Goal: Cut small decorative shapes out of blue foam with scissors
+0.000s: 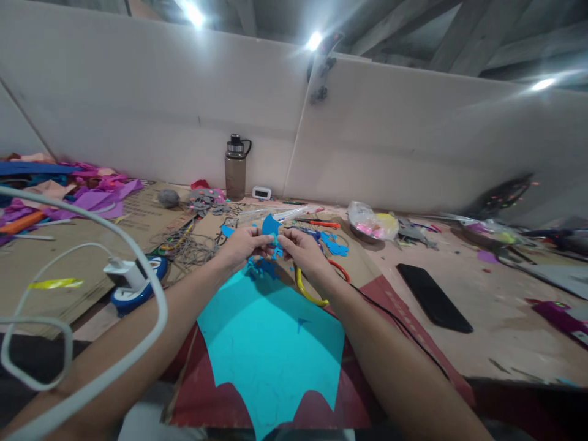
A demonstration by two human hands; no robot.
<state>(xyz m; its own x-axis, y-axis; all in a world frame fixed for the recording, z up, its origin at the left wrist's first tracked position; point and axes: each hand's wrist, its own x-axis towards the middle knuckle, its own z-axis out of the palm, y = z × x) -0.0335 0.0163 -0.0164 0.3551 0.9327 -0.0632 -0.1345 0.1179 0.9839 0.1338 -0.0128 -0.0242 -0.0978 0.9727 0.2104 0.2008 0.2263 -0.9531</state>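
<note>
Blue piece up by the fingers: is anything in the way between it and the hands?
Nothing that I can see. The left hand and the right hand both have fingertips right at the blue piece. The blue scraps lie by the turquoise sheet's far edge, not in between.

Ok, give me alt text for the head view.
Both hands hold a small blue cutout near the far end of a large turquoise sheet. Blue scraps lie nearby, a bottle stands behind, a black phone right.

Nothing can be read; the print on the brown cardboard (126, 228) at left is too blurred
</note>
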